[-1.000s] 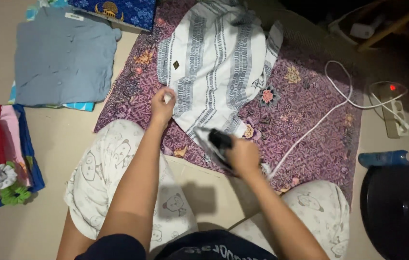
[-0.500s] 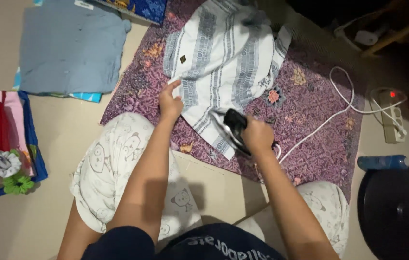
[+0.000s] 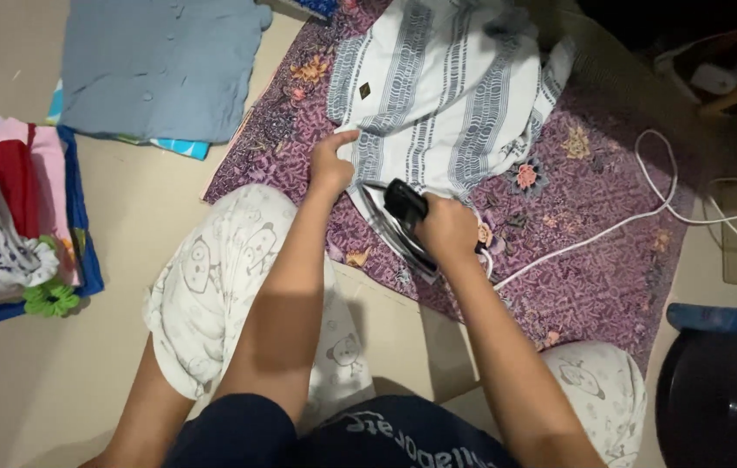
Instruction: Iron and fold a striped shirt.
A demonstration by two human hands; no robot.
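**Steadily: pin the hem, glide the iron**

Right hand has its fingers wrapped shut around the iron, which sits on the near edge of the striped shirt spread on the purple cloth on the floor. Left hand presses the shirt's edge flat, fingers curled, just beside the iron. Best to keep the fabric taut, fingertips clear of the soleplate, and the cord trailing behind.
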